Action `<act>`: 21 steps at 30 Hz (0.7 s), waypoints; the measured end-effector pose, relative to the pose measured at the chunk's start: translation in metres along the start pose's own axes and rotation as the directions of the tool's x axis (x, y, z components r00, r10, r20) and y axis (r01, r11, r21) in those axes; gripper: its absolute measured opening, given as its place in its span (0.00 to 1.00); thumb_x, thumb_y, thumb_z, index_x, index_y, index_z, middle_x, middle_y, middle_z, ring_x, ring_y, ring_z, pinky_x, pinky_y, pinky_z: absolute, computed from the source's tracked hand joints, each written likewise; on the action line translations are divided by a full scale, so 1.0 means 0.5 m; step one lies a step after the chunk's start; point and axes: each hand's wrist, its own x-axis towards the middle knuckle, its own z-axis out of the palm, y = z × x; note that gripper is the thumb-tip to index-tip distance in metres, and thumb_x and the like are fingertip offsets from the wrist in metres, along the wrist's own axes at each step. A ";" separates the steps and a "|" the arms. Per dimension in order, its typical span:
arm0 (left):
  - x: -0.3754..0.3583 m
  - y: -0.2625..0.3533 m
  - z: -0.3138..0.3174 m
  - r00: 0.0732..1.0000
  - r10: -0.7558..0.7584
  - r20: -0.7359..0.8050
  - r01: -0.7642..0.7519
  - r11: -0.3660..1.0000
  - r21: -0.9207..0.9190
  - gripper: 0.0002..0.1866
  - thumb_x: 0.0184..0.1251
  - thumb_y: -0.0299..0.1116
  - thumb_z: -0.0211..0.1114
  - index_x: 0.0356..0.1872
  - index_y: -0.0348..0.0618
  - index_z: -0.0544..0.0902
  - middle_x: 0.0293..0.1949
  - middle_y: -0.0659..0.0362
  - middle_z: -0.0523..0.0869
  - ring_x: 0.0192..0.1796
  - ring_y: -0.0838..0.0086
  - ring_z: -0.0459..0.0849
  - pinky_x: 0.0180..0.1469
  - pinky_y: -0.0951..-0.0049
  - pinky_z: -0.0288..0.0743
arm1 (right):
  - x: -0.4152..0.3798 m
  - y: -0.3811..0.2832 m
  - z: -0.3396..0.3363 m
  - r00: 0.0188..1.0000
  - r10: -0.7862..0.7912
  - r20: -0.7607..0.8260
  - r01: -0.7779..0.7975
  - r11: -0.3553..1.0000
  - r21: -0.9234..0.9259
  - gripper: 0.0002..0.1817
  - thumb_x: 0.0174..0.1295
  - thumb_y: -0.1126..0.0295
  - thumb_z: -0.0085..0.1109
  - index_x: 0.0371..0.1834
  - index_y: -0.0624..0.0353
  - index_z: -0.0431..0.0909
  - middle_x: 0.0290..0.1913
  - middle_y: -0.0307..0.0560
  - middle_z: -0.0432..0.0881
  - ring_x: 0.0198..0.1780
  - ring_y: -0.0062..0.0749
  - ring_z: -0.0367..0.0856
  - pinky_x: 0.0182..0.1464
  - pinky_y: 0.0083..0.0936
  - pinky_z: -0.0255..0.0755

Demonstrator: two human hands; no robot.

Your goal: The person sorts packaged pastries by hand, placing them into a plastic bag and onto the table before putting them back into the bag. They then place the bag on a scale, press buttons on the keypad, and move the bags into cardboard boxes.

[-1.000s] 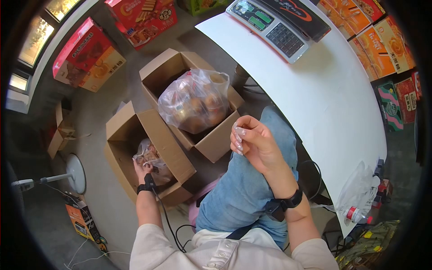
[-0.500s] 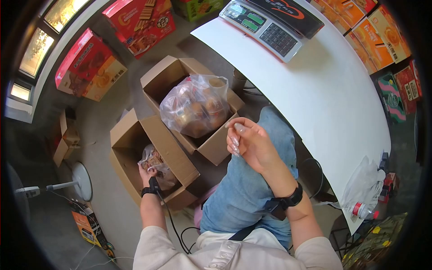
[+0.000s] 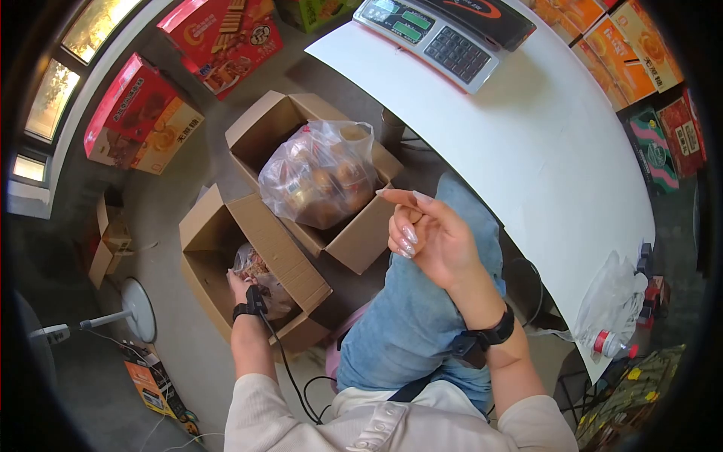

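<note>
My left hand (image 3: 240,287) reaches down into the left cardboard box (image 3: 301,279), its fingers closed on a clear plastic bag (image 3: 273,294) of small reddish-brown wrapped items. The wrist and strap partly cover that bag. Above my right knee, my right hand (image 3: 433,233) is held up with nothing in it; the index finger stretches out and the other fingers curl loosely apart. Just left of it, a second cardboard box (image 3: 361,233) holds a large clear plastic bag (image 3: 320,177) full of round golden-brown items.
A white table (image 3: 557,135) on the right carries a digital scale (image 3: 444,45), crumpled plastic bags (image 3: 610,294) and a bottle (image 3: 611,344). Red gift boxes (image 3: 139,113) stand on the floor ahead. A fan base (image 3: 138,309) is at the left, and a cable runs from my left wrist.
My right hand has shifted slightly right and down, its index finger now straighter. My left hand remains at the bag in the left box. The view has moved slightly.
</note>
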 end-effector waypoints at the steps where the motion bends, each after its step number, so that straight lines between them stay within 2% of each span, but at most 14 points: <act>1: 0.003 -0.004 -0.004 1.000 0.011 0.013 -0.011 1.000 -0.011 0.23 0.56 0.62 0.57 0.37 0.56 0.70 0.26 0.67 0.71 0.25 0.78 0.70 0.27 0.73 0.67 | -0.002 -0.003 0.001 1.000 -0.008 0.002 0.008 1.000 -0.009 0.20 0.66 0.62 0.42 0.51 0.69 0.73 0.21 0.40 0.73 0.25 0.24 0.70 0.31 0.19 0.65; 6: -0.030 -0.012 -0.004 0.994 -0.011 0.110 0.021 0.996 -0.086 0.21 0.57 0.60 0.59 0.36 0.55 0.71 0.25 0.67 0.73 0.26 0.79 0.72 0.28 0.74 0.68 | -0.018 -0.020 0.017 0.997 -0.038 0.060 0.039 0.999 -0.004 0.16 0.63 0.65 0.43 0.42 0.68 0.73 0.23 0.43 0.73 0.25 0.24 0.70 0.31 0.20 0.65; 8: -0.032 -0.023 -0.012 0.981 0.019 0.191 -0.015 1.000 -0.024 0.20 0.58 0.59 0.59 0.35 0.55 0.72 0.29 0.66 0.76 0.31 0.78 0.75 0.30 0.73 0.68 | -0.039 -0.036 0.047 0.969 -0.119 0.216 0.146 0.983 -0.112 0.14 0.60 0.65 0.45 0.39 0.67 0.71 0.25 0.44 0.73 0.25 0.23 0.70 0.31 0.19 0.65; 9: -0.033 -0.024 -0.016 0.986 -0.045 0.160 0.042 0.999 0.020 0.17 0.58 0.57 0.59 0.35 0.57 0.72 0.34 0.66 0.77 0.36 0.78 0.76 0.32 0.71 0.69 | -0.060 -0.049 0.074 0.973 -0.098 0.209 0.137 0.974 -0.179 0.14 0.56 0.66 0.47 0.38 0.66 0.72 0.28 0.46 0.75 0.24 0.24 0.70 0.30 0.20 0.64; 10: -0.042 -0.033 -0.022 0.988 -0.040 0.150 0.037 0.999 0.027 0.17 0.58 0.57 0.59 0.35 0.57 0.72 0.34 0.66 0.77 0.36 0.78 0.76 0.32 0.71 0.69 | -0.084 -0.061 0.103 0.956 -0.096 0.276 0.153 0.968 -0.196 0.14 0.55 0.66 0.48 0.37 0.67 0.73 0.30 0.48 0.76 0.23 0.26 0.70 0.28 0.21 0.63; 11: -0.058 -0.049 -0.027 0.977 -0.036 0.209 0.032 0.999 0.024 0.16 0.58 0.56 0.59 0.35 0.57 0.72 0.34 0.67 0.77 0.36 0.77 0.76 0.34 0.70 0.69 | -0.104 -0.070 0.127 0.936 -0.094 0.338 0.172 0.962 -0.211 0.14 0.53 0.66 0.49 0.36 0.67 0.74 0.31 0.51 0.77 0.23 0.27 0.70 0.26 0.22 0.63; 13: -0.063 -0.059 -0.055 0.947 -0.088 0.309 0.077 0.996 0.050 0.13 0.60 0.52 0.57 0.36 0.57 0.72 0.35 0.69 0.76 0.40 0.75 0.76 0.38 0.67 0.68 | -0.115 -0.068 0.165 0.810 -0.236 0.537 0.293 0.956 -0.022 0.14 0.51 0.68 0.49 0.36 0.69 0.74 0.30 0.55 0.77 0.21 0.32 0.70 0.22 0.25 0.62; 14: -0.071 -0.061 -0.065 0.951 -0.091 0.297 0.076 0.995 0.060 0.13 0.60 0.52 0.57 0.36 0.57 0.72 0.35 0.69 0.76 0.40 0.75 0.76 0.38 0.67 0.68 | -0.112 -0.076 0.186 0.816 -0.238 0.526 0.288 0.958 -0.014 0.14 0.51 0.68 0.49 0.36 0.69 0.74 0.30 0.55 0.77 0.21 0.32 0.70 0.22 0.25 0.62; 16: -0.100 -0.067 -0.063 0.961 -0.068 0.268 0.071 0.997 -0.002 0.11 0.62 0.50 0.54 0.36 0.57 0.72 0.35 0.67 0.76 0.39 0.74 0.77 0.38 0.66 0.69 | -0.100 -0.095 0.218 0.613 -0.122 0.781 0.340 0.933 -0.121 0.15 0.58 0.61 0.51 0.24 0.62 0.71 0.22 0.47 0.69 0.19 0.36 0.63 0.27 0.31 0.59; 17: -0.111 -0.063 -0.061 0.962 -0.060 0.268 0.068 0.997 -0.021 0.10 0.62 0.48 0.52 0.37 0.57 0.71 0.36 0.65 0.76 0.39 0.73 0.77 0.38 0.66 0.69 | -0.107 -0.091 0.221 0.616 -0.125 0.778 0.336 0.935 -0.115 0.15 0.58 0.61 0.51 0.24 0.62 0.71 0.22 0.47 0.69 0.19 0.36 0.63 0.27 0.31 0.59; 21: -0.155 -0.031 -0.051 0.948 -0.009 0.319 0.048 0.992 -0.115 0.13 0.62 0.48 0.52 0.43 0.58 0.69 0.37 0.63 0.76 0.39 0.72 0.76 0.39 0.65 0.69 | -0.140 -0.075 0.230 0.619 0.039 0.784 0.019 0.998 -0.064 0.15 0.58 0.61 0.50 0.21 0.61 0.67 0.21 0.47 0.66 0.20 0.38 0.62 0.29 0.32 0.59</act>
